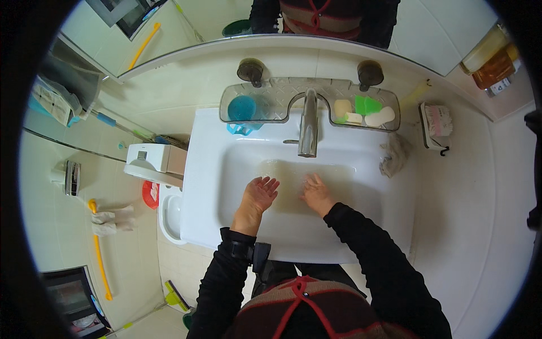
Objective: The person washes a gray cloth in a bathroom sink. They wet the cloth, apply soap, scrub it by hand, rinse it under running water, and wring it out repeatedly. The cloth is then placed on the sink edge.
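Note:
My left hand (260, 194) is turned palm up above the left part of the white sink (231, 169), fingers apart and a little curled, with nothing in it. To its right, my right hand (317, 193) points its spread fingers toward the cloudy water (288, 192) in the basin; I cannot tell whether the fingertips touch it. The hands are apart from each other. Beyond them stands a chrome faucet (308, 127), its spout over the basin's far side. A dark strap with a device (261, 257) sits on my left wrist.
A clear shelf (276, 101) behind the faucet bears a blue cup (241, 107), soap pieces (342, 107) and a green item (368, 105). A grey cloth (395, 155) hangs over the sink's right rim. A white box-shaped appliance (155, 158) stands left, and a mirror (226, 22) spans the wall.

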Tool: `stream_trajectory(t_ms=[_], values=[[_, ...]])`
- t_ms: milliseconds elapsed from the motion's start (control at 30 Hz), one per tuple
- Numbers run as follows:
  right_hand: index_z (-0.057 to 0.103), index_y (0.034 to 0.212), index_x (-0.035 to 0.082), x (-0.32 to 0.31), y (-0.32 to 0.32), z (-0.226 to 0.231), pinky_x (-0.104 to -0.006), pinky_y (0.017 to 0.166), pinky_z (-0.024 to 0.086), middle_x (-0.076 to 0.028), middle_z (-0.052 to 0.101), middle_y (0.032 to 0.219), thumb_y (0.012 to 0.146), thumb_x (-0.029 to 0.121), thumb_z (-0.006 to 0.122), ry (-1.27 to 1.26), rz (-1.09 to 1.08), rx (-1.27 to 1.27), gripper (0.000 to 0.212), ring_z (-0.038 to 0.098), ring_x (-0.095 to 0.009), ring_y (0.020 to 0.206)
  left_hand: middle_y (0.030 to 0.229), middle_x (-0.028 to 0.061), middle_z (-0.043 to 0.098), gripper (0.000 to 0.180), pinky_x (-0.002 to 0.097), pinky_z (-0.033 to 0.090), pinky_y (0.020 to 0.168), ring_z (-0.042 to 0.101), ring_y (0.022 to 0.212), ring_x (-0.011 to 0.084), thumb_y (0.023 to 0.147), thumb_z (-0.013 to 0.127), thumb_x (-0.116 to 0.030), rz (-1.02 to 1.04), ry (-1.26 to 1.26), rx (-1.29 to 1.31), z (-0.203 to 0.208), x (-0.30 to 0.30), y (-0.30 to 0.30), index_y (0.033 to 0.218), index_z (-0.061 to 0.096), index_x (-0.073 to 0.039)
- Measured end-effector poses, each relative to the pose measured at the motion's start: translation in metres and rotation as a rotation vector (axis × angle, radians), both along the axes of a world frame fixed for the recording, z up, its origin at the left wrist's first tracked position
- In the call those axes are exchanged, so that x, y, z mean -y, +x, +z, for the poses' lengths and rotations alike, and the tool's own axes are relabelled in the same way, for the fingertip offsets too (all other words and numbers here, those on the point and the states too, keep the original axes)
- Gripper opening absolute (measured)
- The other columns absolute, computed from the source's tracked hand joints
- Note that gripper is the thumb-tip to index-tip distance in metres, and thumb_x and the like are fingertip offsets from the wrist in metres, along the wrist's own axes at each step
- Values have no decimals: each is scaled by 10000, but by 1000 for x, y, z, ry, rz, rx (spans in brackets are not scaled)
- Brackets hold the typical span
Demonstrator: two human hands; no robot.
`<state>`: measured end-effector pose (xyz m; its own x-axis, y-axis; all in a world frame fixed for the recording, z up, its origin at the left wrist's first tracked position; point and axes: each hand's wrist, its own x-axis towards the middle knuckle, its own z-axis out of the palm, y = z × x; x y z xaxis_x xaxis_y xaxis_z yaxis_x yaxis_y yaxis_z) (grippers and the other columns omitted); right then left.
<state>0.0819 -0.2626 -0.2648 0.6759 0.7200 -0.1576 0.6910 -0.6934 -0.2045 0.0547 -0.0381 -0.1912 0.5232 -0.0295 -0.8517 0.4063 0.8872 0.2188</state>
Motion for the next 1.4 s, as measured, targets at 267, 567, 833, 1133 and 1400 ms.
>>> stream_trajectory(t_ms=[267,567,833,1133,1400], values=[[659,1053,135,-11,-5,-4,-539,1091,177,-45,495,1294,804,311,597,-155,89,80,312,360,-239,1288,1274,146,493,362,439,271,1026,457,1208,305,920,397,-244,-39,25,-4,-14,10,-6,1193,469,-18],[483,1259,131,-65,54,86,-515,1037,242,-78,508,1294,909,499,436,788,-635,-924,510,431,-251,1237,1276,118,469,404,469,244,1035,433,1193,292,898,434,-258,-100,70,18,-1,18,1,1233,449,-33],[470,1059,43,-73,83,108,-373,912,433,-159,573,1157,949,215,419,1638,-1150,-1707,210,564,-276,1072,1260,134,458,407,505,286,1013,429,1183,318,950,286,-289,-50,-126,155,33,55,28,1237,420,-33],[655,919,31,-73,48,121,-325,758,486,-114,668,947,883,302,516,1172,-864,-1015,308,625,-202,882,1128,121,524,367,438,384,947,510,1025,292,936,393,-346,269,-375,121,42,104,47,1101,521,-44],[683,956,78,-63,21,170,-429,919,415,-216,609,1050,764,403,651,488,-122,-440,378,549,-329,1057,1064,102,545,346,428,425,886,540,950,282,905,464,-369,-68,-409,458,21,86,33,1086,526,-81]])
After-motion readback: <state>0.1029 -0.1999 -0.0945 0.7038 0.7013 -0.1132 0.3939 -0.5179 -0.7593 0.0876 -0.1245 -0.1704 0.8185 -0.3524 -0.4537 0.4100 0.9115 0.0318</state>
